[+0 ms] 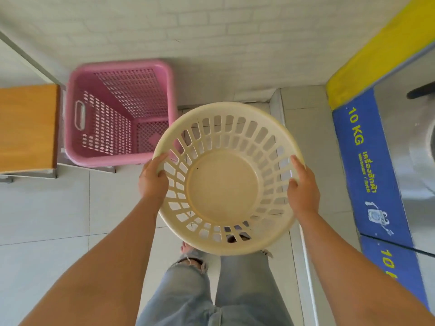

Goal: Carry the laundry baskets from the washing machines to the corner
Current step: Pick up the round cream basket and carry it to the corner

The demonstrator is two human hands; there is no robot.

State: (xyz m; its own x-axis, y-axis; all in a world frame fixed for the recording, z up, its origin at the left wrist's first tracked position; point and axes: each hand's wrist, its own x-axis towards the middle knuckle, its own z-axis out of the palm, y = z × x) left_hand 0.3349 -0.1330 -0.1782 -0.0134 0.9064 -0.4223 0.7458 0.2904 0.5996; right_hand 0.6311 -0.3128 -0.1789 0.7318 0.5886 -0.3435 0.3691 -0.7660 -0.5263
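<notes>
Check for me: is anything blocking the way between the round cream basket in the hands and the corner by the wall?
Partly: the square pink plastic basket already stands in the corner. The tiled floor to its right, ahead of the round cream plastic basket, looks bare.

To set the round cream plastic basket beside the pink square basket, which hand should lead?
Probably the left hand: it grips the round cream plastic basket on the rim side nearest the pink square basket. The right hand holds the far side.
</notes>
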